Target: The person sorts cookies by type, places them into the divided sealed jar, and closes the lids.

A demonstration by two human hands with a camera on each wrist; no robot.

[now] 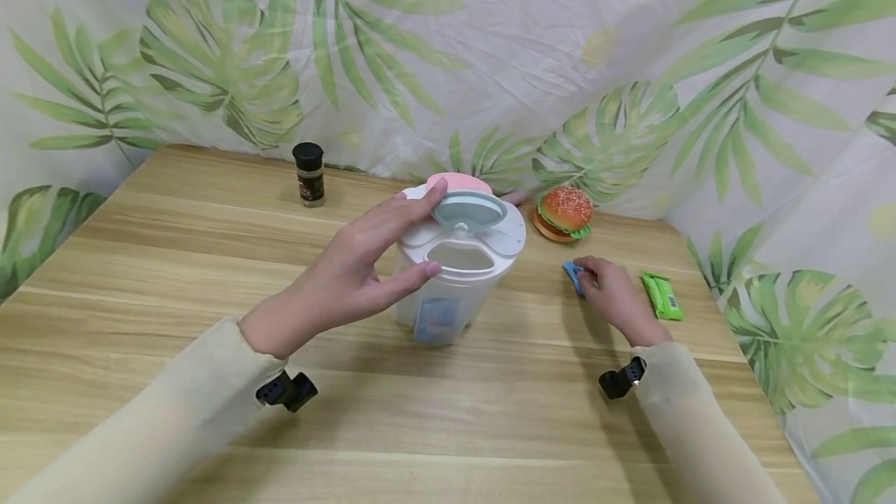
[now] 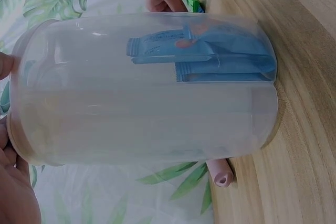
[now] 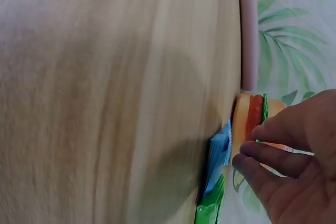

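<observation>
My left hand (image 1: 350,255) holds the lid of a tall clear plastic storage container (image 1: 448,298), thumb by the opening and a fingertip by the raised grey flap (image 1: 467,211). Blue snack packets (image 2: 226,51) lie at the bottom of one compartment, seen through the wall in the left wrist view. Over to the right, my right hand (image 1: 616,294) reaches down to a loose blue packet (image 1: 574,276) on the table. In the right wrist view its fingertips (image 3: 242,162) hover just above that packet, thumb and fingers apart. A green packet (image 1: 661,295) lies right of this hand.
A toy hamburger (image 1: 563,213) sits behind the right hand. At the back left stands a black-capped spice jar (image 1: 309,175). A pink rod (image 3: 248,30) lies along the table's back, behind the container. Leaf-print cloth (image 1: 392,45) hangs behind the wooden table (image 1: 448,426).
</observation>
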